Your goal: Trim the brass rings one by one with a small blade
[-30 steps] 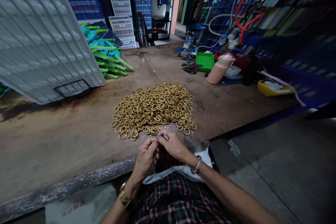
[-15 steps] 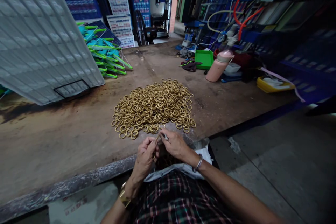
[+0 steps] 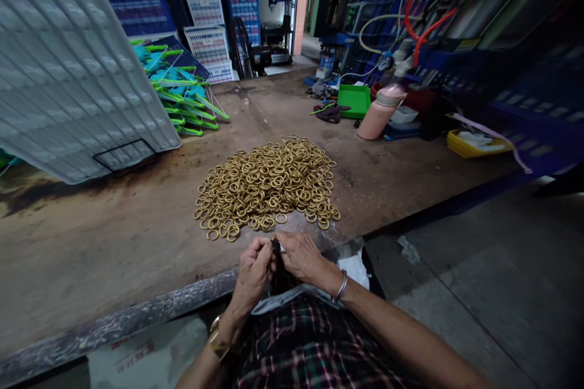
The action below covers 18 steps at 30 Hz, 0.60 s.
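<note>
A heap of brass rings (image 3: 267, 185) lies on the brown worktable (image 3: 114, 237) in front of me. My left hand (image 3: 253, 270) and my right hand (image 3: 301, 255) meet just below the heap, at the table's near edge. Both are closed in a pinch around a small dark piece (image 3: 276, 247) held between them; I cannot make out what it is. A thin metal tip shows at my right fingers. Under my hands an open plastic bag (image 3: 353, 267) with dark contents rests on my lap.
A large white slatted plastic panel (image 3: 77, 67) leans over the table's left side. Green and teal plastic parts (image 3: 182, 94) are stacked behind it. A pink bottle (image 3: 381, 112), a green tray (image 3: 356, 100) and a yellow tray (image 3: 474, 146) stand at the right. Crates fill the back.
The ring seen between my fingertips half a second ago no longer shows. My hands have drawn closer together and a little lower.
</note>
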Available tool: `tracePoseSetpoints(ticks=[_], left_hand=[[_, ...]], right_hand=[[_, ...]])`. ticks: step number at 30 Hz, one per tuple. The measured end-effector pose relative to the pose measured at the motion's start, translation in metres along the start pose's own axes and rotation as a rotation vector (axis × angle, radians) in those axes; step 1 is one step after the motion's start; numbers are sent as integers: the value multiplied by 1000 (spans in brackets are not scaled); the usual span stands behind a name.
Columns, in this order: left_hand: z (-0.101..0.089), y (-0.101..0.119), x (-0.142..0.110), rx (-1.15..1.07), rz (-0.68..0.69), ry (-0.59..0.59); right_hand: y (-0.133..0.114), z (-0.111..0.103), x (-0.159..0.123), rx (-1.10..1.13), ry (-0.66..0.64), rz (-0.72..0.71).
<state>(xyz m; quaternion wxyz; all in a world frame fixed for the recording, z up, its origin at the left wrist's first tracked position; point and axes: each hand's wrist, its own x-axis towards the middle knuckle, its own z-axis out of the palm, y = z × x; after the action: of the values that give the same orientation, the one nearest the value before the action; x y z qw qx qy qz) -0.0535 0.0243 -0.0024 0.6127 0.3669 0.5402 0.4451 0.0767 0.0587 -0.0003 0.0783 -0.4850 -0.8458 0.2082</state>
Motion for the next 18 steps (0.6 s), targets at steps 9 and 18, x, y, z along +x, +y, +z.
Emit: tracePoseSetpoints(ticks=[9,18], left_hand=[[0,-2,0,27,28,3],[6,0,-13,-51,-10,-124]], right_hand=[[-2,-4,0,-10,-73,25],[28,-2,19,-136,48,236]])
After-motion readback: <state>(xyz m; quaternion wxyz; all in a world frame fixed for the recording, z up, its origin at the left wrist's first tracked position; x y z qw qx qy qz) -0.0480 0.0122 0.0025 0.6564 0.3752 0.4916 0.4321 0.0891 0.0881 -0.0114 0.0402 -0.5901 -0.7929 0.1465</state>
